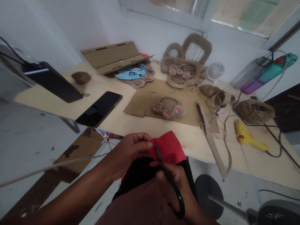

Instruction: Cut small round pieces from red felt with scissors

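My left hand (133, 148) pinches the left edge of a piece of red paper or felt (170, 145), just off the table's front edge and over my lap. In my right hand (175, 181) is a pair of scissors (172, 186) with black handles. Their blades lie at the red piece's left part, close to my left fingertips. Whether the blades are apart I cannot tell. On the table beyond, a small twine wreath (169, 106) with ruffled flowers and red centres rests on a sheet of cardboard (136, 104).
A yellow glue gun (249, 136), a twine ball (255, 111) and a toothed cardboard strip (212, 142) lie at the right. To the left are a phone (99, 109) and a black device (52, 81). Twine-wrapped frames (184, 73) and a small fan (215, 71) stand behind.
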The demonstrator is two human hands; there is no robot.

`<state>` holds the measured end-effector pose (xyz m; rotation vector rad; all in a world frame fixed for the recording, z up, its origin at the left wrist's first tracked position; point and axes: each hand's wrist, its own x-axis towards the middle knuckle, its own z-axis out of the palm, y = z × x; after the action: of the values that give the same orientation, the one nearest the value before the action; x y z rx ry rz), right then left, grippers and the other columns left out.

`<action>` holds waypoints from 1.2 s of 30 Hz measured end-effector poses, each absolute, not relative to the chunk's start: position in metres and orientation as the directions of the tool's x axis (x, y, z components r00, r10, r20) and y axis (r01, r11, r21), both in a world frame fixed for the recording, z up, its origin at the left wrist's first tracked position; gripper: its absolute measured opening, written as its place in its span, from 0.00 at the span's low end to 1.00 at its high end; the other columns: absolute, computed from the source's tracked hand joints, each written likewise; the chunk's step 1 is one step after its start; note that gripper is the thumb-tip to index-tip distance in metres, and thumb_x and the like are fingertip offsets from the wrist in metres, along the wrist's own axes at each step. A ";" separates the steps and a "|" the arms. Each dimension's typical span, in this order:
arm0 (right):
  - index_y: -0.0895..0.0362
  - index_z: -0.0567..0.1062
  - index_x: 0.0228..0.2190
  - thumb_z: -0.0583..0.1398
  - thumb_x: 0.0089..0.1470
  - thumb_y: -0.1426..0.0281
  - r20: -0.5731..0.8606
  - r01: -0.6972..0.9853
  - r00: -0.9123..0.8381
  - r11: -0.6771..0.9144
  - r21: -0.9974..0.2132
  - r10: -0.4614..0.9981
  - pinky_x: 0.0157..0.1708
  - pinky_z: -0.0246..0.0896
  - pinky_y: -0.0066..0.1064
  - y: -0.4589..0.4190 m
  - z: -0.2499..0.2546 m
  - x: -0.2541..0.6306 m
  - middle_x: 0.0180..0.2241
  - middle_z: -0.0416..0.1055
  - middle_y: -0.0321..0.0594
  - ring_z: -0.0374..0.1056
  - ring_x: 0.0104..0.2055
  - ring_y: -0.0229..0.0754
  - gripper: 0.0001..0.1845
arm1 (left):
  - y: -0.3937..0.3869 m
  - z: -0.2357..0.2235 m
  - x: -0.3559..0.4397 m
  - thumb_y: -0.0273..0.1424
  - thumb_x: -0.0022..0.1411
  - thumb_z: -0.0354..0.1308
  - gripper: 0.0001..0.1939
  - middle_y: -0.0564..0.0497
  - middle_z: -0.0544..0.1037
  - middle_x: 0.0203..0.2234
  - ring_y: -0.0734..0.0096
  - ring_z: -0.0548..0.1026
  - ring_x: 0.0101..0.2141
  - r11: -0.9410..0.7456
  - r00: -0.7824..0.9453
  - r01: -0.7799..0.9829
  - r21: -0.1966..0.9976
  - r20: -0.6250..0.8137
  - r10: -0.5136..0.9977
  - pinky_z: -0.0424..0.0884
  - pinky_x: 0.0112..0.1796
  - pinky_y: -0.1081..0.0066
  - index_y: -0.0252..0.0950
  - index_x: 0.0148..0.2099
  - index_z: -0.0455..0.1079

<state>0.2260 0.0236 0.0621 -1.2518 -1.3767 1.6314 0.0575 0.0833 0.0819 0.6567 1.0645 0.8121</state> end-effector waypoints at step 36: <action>0.57 0.78 0.34 0.60 0.53 0.51 -0.226 0.049 -0.314 -0.222 -0.974 0.922 0.25 0.58 0.26 0.020 0.047 0.221 0.25 0.66 0.36 0.59 0.26 0.37 0.22 | 0.071 0.075 0.060 0.30 0.49 0.66 0.09 0.55 0.76 0.21 0.74 0.72 0.23 0.550 0.216 -0.384 0.741 -0.507 0.834 0.69 0.29 0.72 0.36 0.26 0.69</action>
<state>0.2209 0.0197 0.0465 -1.2176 -1.3390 1.6180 0.0597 0.0705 0.0753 0.5217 1.0367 0.8986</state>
